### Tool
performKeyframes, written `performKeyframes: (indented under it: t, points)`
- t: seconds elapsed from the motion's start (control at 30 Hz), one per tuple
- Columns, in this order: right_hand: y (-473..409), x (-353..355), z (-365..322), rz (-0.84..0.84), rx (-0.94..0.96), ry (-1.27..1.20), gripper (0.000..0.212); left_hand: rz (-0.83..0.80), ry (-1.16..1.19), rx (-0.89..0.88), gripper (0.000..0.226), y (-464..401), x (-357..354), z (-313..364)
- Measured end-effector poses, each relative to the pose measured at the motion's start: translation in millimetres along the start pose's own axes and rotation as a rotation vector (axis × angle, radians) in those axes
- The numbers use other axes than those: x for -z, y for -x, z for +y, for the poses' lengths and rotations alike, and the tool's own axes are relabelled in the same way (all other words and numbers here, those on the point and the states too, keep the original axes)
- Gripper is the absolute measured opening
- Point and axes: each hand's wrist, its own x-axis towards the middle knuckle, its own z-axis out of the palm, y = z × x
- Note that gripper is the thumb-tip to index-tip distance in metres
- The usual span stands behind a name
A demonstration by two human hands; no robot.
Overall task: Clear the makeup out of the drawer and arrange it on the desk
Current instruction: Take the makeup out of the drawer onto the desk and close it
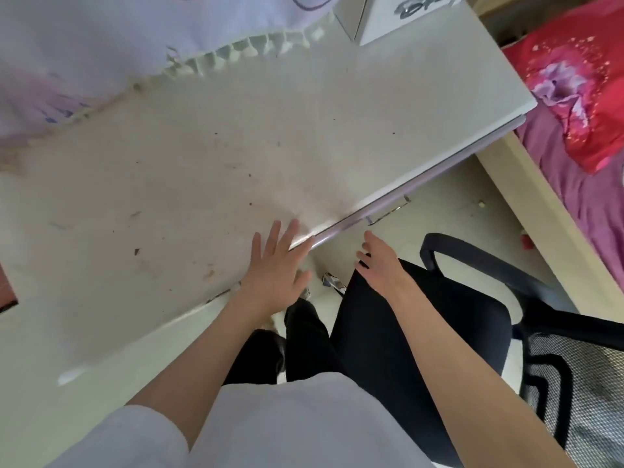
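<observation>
The white desk (pixel 189 184) fills the middle of the head view, its top stained and speckled. Under its front edge the drawer front (pixel 378 211) is closed, with a metal handle (pixel 388 211) on it. My left hand (pixel 277 271) is spread with straight fingers over the desk's front edge. My right hand (pixel 380 261) hangs in the air below the edge, fingers relaxed, holding nothing, a little below and left of the handle. No makeup is in view.
A fringed pale cloth (pixel 135 45) covers the desk's back left. A white box (pixel 388 18) stands at the back right. A black office chair (pixel 506 305) is to my right, a bed with a red pillow (pixel 580 96) beyond it.
</observation>
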Motion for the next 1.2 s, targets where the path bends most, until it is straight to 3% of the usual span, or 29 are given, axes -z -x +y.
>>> performKeyframes:
  t: [0.1,0.2,0.3,0.57,1.0,1.2]
  points:
    - [-33,5,-7,0.056,-0.082,-0.460,0.044,0.105,-0.081,-0.038,0.060,-4,-16,-2]
    - [-55,3,-14,0.083,-0.057,-0.612,0.022,0.139,-0.115,-0.050,0.064,-5,-22,-7]
    - [-61,3,-20,0.099,-0.060,-0.704,0.026,0.157,-0.119,-0.052,0.070,-6,-25,-7]
    - [-68,12,-20,0.038,-0.056,-0.654,0.036,0.222,-0.044,-0.075,0.053,-10,-23,-9]
    - [-66,39,1,-0.053,-0.018,-0.604,0.047,0.153,-0.071,-0.131,0.048,-10,-22,-18]
    - [-63,59,16,-0.054,-0.031,-0.621,0.066,0.112,-0.117,-0.051,0.094,-9,-24,-19]
